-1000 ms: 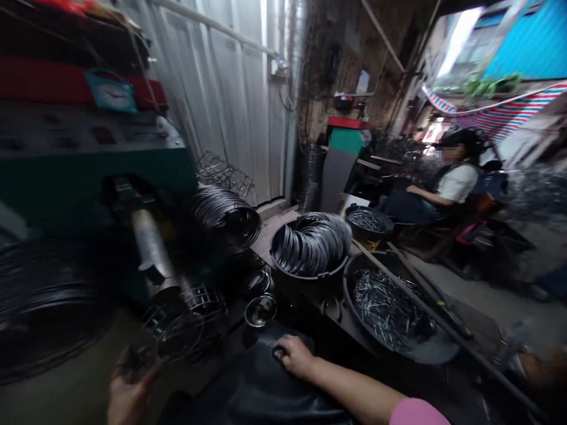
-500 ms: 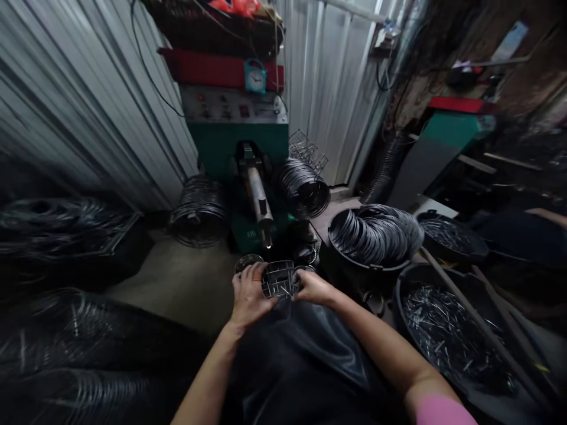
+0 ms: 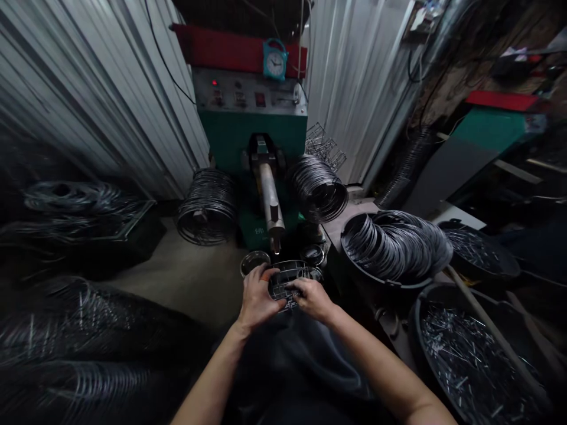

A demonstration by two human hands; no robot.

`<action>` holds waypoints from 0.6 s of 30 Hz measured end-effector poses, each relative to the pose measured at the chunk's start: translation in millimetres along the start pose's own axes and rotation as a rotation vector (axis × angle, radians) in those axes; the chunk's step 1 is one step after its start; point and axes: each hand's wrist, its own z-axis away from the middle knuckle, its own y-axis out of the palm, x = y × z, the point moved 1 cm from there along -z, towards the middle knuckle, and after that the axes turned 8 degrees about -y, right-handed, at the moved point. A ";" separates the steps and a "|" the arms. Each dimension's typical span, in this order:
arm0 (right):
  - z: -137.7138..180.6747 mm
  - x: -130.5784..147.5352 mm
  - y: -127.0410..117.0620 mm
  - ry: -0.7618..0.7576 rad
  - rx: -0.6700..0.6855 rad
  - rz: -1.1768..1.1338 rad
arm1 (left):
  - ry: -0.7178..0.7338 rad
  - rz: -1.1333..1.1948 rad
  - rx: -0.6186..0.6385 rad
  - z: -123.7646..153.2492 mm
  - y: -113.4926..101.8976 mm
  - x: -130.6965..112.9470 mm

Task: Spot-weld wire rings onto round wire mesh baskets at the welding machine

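My left hand (image 3: 259, 298) is wrapped round the left side of a small round wire basket (image 3: 287, 274), an open grid of thin metal rods. Over the basket's right part, my right hand (image 3: 313, 298) has its fingers pinched together; what lies between them is too small to make out. Just beyond the basket, the metal arm (image 3: 271, 203) of a green machine (image 3: 252, 133) points down towards me, its tip apart from the basket. A round metal ring (image 3: 254, 260) stands beyond my left hand, and another ring (image 3: 312, 255) sits behind the basket.
Wire ring stacks hang left (image 3: 206, 206) and right (image 3: 319, 189) of the machine arm. To the right are a tub of wire rings (image 3: 343, 227) and a tub of short rods (image 3: 416, 330) with a wooden stick (image 3: 482, 319) across. Wrapped bundles (image 3: 84, 319) lie at left.
My right hand has shifted from the basket's right side inward over it, fingers pinching. The basket has tilted slightly. The camera view has moved, so surroundings appear farther right.
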 end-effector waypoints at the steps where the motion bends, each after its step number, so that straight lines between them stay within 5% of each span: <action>1: -1.8 -1.7 -1.7 -0.036 0.034 -0.009 | -0.014 0.017 0.003 -1.7 -0.4 2.4; 7: -14.1 -7.6 -10.2 -0.203 0.139 -0.009 | -0.071 0.096 0.034 -13.3 -4.8 11.3; 18: -28.7 -11.8 -0.6 -0.219 0.122 -0.007 | -0.041 0.132 0.042 -23.2 -4.3 26.1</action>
